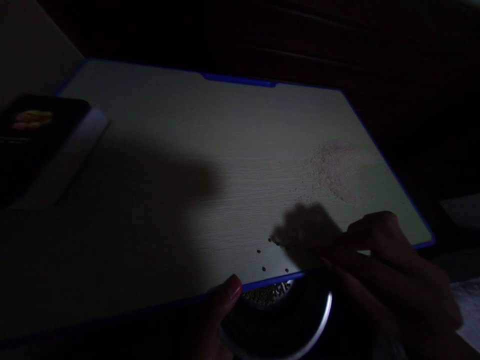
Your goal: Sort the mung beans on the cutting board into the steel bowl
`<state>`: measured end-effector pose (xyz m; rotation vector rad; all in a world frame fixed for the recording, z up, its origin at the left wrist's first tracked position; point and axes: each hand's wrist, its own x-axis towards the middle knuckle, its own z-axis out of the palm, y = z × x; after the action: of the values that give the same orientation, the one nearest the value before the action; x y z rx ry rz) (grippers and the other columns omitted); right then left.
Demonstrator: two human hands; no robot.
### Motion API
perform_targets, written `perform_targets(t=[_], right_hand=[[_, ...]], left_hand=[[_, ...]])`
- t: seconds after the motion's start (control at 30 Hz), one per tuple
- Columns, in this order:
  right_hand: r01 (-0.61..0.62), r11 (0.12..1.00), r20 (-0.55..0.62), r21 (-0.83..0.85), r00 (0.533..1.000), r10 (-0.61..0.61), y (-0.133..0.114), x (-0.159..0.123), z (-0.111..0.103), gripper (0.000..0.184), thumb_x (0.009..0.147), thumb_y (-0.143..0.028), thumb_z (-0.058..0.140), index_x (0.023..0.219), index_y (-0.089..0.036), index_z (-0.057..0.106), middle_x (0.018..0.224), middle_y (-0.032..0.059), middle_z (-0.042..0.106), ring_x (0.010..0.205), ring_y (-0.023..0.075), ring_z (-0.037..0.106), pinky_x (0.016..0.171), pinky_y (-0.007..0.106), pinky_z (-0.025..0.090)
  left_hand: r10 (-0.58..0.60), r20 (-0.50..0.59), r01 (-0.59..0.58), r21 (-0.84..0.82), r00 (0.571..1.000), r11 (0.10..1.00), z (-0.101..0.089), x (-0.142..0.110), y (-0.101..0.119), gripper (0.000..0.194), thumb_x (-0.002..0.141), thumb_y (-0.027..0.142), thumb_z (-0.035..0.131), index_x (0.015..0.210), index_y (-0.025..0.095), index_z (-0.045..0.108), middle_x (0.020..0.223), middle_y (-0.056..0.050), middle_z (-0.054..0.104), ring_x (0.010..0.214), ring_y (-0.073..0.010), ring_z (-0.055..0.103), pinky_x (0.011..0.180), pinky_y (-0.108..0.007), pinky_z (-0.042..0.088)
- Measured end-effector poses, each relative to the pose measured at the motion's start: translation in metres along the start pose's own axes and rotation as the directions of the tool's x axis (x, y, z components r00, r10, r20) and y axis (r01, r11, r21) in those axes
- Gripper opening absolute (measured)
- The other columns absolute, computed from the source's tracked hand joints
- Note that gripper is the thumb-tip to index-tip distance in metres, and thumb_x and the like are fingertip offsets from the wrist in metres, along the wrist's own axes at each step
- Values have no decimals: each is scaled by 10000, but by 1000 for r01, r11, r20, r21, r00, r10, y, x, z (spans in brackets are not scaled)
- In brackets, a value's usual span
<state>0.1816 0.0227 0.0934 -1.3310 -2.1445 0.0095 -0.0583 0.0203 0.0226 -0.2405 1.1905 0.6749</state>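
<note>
The scene is very dark. My left hand (210,320) grips the rim of a round metal bowl (318,325), held just under the near edge of a pale board with a blue rim (240,80). Small dark green seeds (268,294) lie in the bowl. My right hand (378,260) rests on the board's near right part, fingers curled and pointing left toward a few loose seeds (273,241) on the surface. What the fingertips touch is lost in shadow.
A patch of pale pinkish grains (335,170) is spread on the board's right side. A dark box with a white edge (56,150) lies at the left, with something yellowish on it. Everything around the board is dark.
</note>
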Motion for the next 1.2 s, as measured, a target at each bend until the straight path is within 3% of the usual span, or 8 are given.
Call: perform_targets(t=[0.1,0.27,0.4,0.53,0.67,0.8,0.9,1.2], right_hand=[[-10,1000,-12,-11,1000,10,-2,1,-3,223,918,-65,624,1111,-163,681,891,30,670,805,169,620,727,363,449],[1,1000,2,10,1000,-1,-3,-5,-4,213,908,-65,646,1098,-153,685,899,32,674,811,169,612,735,369,446],[-29,999,-11,39,1000,29,-4,-10,-3,220,897,-43,652,1086,-150,685,916,32,671,827,167,605,734,365,444],[-16,1000,12,18,1000,15,-5,-8,-5,184,913,-61,640,1071,-139,693,914,39,669,841,163,600,735,351,448],[-10,999,71,46,997,7,-11,-4,-6,162,950,-106,599,1047,-186,702,875,8,670,794,140,588,681,325,444],[-19,998,18,60,1000,18,-16,-4,0,161,974,-133,574,1039,-200,705,856,3,676,776,140,588,691,337,444],[-50,996,-54,73,997,54,-13,-3,4,235,929,-89,616,1110,-219,690,873,7,673,797,165,602,722,365,446],[25,998,47,-57,999,-23,-4,6,6,163,957,-114,617,1104,-159,671,949,56,644,872,188,579,782,401,405]], left_hand=[[31,0,-31,-28,1000,999,3,-2,0,432,697,321,876,1114,270,776,1052,-40,832,1260,-375,638,1059,-485,528],[-62,36,63,-26,997,998,5,-2,2,638,711,325,864,1314,216,686,1137,-82,811,1258,-391,633,1034,-484,544],[-17,10,17,-32,1000,999,11,-8,2,738,719,326,854,1405,212,607,1194,-79,794,1245,-372,647,1053,-476,532],[67,2,-67,-31,998,997,13,-8,1,740,736,294,845,1426,242,585,1221,-76,784,1209,-363,674,1058,-491,526],[7,50,-4,-70,999,998,10,-4,2,792,675,260,897,1406,246,594,1262,-77,766,1223,-356,667,1058,-472,528],[58,26,-57,-59,998,997,10,-5,3,718,702,228,874,1372,270,620,1301,-53,749,1252,-335,650,1066,-448,525],[-15,41,17,-57,999,998,6,-3,4,641,689,260,887,1297,243,685,1286,-70,755,1254,-366,644,1068,-476,523],[-61,159,69,-44,985,997,-9,10,-1,510,719,317,872,1206,230,746,1213,-67,788,1281,-358,623,1071,-448,510]])
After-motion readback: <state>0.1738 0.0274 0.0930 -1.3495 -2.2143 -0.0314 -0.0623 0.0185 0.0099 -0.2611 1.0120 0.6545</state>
